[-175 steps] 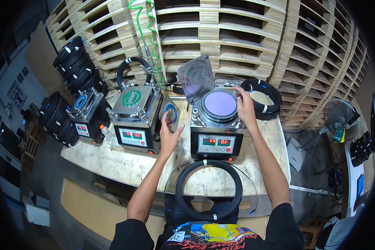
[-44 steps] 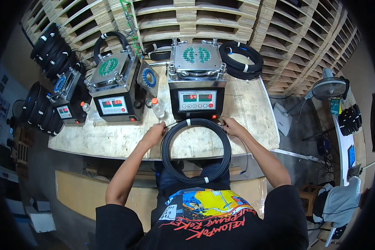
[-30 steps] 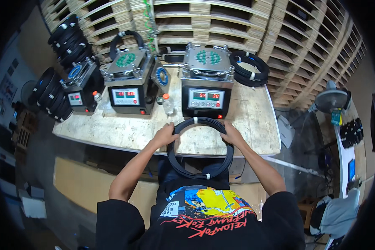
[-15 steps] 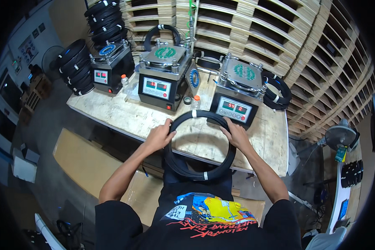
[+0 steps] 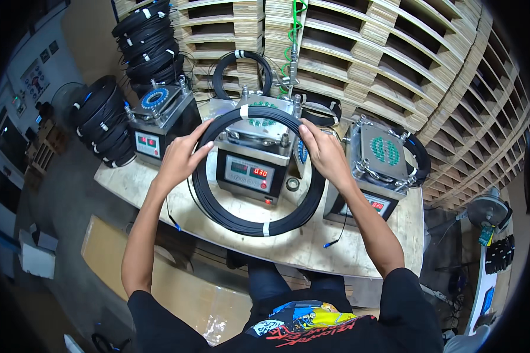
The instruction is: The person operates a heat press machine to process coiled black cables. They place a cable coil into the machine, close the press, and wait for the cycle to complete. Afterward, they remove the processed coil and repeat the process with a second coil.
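A round coil of thin black cable (image 5: 241, 225) with white bands (image 5: 266, 229) far and near is held up mid-scene, blue-tipped ends (image 5: 176, 226) dangling left and right.

The coil (image 5: 250, 226) sits between the hands (image 5: 182, 155), before the middle machine (image 5: 247, 175), with pallets (image 5: 373, 29) behind.

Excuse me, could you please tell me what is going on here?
A person's left grip and right grip hold a round coil of black cable, bound with white bands, by its upper left and upper right. It is raised over the pale wooden table, in front of the middle black-and-silver box-shaped machine, with two blue-tipped cable ends hanging to either side.
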Demonstrator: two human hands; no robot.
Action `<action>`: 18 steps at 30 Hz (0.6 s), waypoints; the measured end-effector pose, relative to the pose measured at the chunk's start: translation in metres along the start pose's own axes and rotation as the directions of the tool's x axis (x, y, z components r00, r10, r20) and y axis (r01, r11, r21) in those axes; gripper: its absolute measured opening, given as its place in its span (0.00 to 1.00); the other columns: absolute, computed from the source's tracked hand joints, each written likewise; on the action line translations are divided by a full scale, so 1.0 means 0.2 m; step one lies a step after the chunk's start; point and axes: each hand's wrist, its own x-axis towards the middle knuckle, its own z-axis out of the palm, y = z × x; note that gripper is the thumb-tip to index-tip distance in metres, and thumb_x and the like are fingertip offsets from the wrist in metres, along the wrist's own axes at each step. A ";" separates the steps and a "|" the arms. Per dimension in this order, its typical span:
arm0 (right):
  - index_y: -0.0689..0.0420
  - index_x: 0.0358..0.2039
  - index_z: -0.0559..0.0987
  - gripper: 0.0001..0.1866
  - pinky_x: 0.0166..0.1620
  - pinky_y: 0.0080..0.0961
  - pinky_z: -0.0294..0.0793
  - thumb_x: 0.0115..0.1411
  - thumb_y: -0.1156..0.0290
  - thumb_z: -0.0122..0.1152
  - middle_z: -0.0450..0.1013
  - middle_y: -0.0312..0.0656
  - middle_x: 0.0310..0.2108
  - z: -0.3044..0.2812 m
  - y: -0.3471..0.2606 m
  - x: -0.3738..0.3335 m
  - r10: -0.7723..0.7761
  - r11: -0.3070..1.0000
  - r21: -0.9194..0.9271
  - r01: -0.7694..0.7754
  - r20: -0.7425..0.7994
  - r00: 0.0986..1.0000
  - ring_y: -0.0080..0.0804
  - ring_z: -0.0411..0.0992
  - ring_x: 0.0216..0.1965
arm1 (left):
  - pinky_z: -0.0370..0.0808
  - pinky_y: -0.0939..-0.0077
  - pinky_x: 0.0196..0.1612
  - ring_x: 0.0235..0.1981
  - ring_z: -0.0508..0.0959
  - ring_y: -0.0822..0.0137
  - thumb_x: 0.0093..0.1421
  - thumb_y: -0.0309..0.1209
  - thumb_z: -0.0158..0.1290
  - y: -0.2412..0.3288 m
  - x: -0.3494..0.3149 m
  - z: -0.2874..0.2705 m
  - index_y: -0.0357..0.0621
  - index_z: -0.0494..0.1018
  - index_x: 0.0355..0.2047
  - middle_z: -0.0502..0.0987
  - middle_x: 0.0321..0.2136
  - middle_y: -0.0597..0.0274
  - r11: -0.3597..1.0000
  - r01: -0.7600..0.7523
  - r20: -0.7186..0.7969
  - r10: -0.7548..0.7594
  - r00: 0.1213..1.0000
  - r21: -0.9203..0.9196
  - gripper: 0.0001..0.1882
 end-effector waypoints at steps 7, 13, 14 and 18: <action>0.60 0.59 0.75 0.28 0.58 0.38 0.71 0.72 0.49 0.47 0.76 0.59 0.52 0.18 0.14 0.36 0.112 0.991 0.063 -0.119 0.103 0.988 0.54 0.73 0.57 | 0.75 0.52 0.44 0.43 0.79 0.37 0.66 0.42 0.55 -0.45 0.40 0.04 0.53 0.65 0.66 0.80 0.39 0.35 0.994 -0.096 0.069 0.100 0.993 -0.059 0.29; 0.57 0.62 0.73 0.26 0.60 0.31 0.69 0.72 0.54 0.51 0.76 0.55 0.55 0.25 0.24 0.29 0.132 0.969 0.187 -0.161 0.159 0.978 0.44 0.75 0.57 | 0.74 0.59 0.51 0.49 0.79 0.40 0.65 0.38 0.57 -0.61 0.40 0.10 0.53 0.63 0.68 0.79 0.46 0.35 0.950 -0.055 0.247 0.136 0.959 -0.307 0.32; 0.56 0.62 0.73 0.25 0.60 0.31 0.69 0.71 0.54 0.52 0.76 0.55 0.55 0.24 0.18 0.27 0.196 0.961 0.162 -0.223 0.169 0.966 0.44 0.75 0.57 | 0.73 0.61 0.53 0.51 0.79 0.43 0.64 0.36 0.58 -0.59 0.43 0.08 0.53 0.63 0.68 0.79 0.47 0.36 0.962 0.038 0.319 0.052 0.946 -0.272 0.32; 0.56 0.62 0.73 0.26 0.57 0.31 0.70 0.71 0.54 0.52 0.77 0.55 0.52 0.28 0.20 0.20 0.197 0.955 0.209 -0.211 0.086 0.977 0.41 0.77 0.53 | 0.75 0.68 0.45 0.40 0.84 0.54 0.63 0.35 0.60 -0.63 0.46 0.10 0.53 0.65 0.67 0.81 0.44 0.40 0.954 0.021 0.344 0.088 0.935 -0.300 0.32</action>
